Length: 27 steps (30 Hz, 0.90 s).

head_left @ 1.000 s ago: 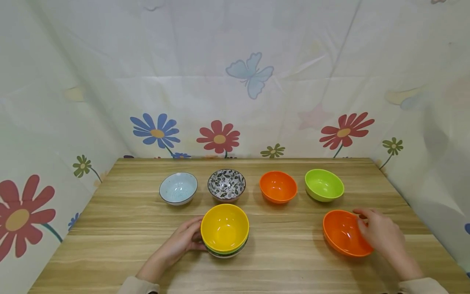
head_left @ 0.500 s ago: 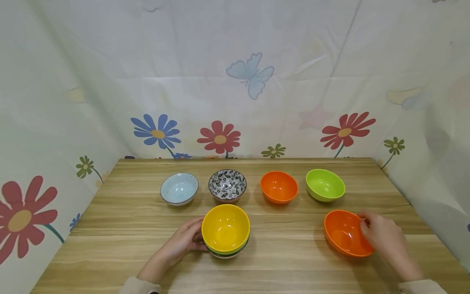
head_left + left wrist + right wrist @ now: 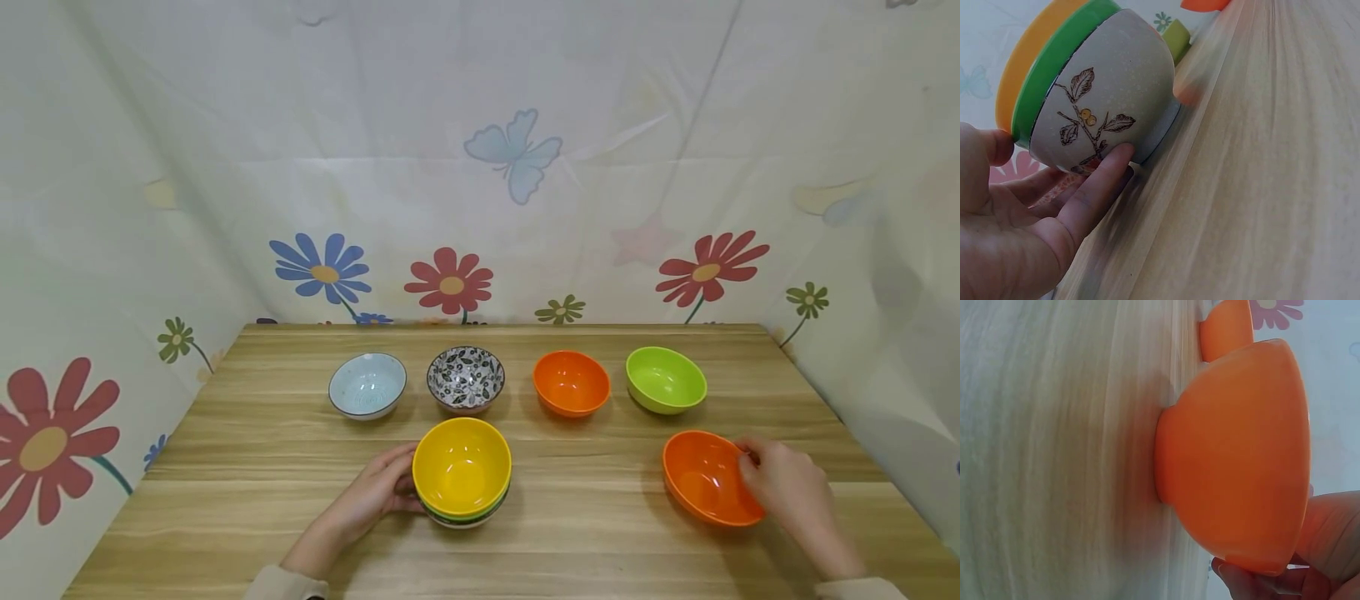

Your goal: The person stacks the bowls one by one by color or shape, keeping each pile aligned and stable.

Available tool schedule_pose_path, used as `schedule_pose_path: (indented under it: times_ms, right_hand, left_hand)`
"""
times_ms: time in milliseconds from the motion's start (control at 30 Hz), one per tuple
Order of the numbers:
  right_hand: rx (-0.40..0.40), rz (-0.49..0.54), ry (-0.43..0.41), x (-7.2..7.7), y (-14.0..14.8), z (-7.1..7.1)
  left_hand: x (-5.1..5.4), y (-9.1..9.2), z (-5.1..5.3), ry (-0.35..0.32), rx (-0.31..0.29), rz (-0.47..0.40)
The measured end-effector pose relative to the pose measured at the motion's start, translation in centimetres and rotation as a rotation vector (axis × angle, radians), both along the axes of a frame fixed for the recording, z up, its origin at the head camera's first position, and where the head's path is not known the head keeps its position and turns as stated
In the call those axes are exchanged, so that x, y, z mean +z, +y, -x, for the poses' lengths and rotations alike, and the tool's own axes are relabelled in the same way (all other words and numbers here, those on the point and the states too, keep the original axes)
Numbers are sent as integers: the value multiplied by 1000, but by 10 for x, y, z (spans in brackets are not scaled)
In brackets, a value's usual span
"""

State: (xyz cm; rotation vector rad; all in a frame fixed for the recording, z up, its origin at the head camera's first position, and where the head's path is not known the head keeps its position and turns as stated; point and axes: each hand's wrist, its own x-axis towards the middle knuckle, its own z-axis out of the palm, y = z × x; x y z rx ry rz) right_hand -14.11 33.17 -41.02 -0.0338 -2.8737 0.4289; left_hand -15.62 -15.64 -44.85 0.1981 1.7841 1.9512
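My left hand [image 3: 378, 490] holds the left side of a stack of bowls. A yellow bowl [image 3: 462, 467] sits on top, a green bowl [image 3: 1063, 65] is under it, and a pale bowl with a leaf-and-berry pattern [image 3: 1107, 94] is lowest. In the left wrist view the fingers rest along the stack's side. At the right, my right hand [image 3: 787, 487] pinches the near-right rim of an orange bowl [image 3: 705, 479]. The right wrist view shows that bowl's foot at the wooden table; whether it touches cannot be told.
Across the back of the wooden table [image 3: 300, 467] stand a light blue bowl [image 3: 367, 386], a black-and-white patterned bowl [image 3: 465, 379], a second orange bowl [image 3: 572, 383] and a lime green bowl [image 3: 665, 380]. Flowered white sheeting [image 3: 600, 208] hangs behind and at the sides.
My right hand's fingers have closed in on the orange bowl's rim. The left hand and the stack stay put; the whole view has shifted slightly.
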Motion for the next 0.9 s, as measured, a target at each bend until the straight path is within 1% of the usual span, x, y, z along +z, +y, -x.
schedule_pose_path:
  times_ms: [267,400,533,700,900]
  right_hand:
    - [-42,10,-1,0,-3,-2]
    - [-46,12,10,2,-8,-2]
    - [-38,5,31,6,-14,-1]
    - [-24,-1,19,10,-22,1]
    - [11,-2,61,12,-32,2]
  left_hand:
    - [-2,0,0,-1,6,3]
    - [-3,-1,1,-1,8,0]
    - [-3,0,1,-2,8,-2]
    - [-3,0,1,-4,10,-3]
    - [-3,0,0,-2,10,-3]
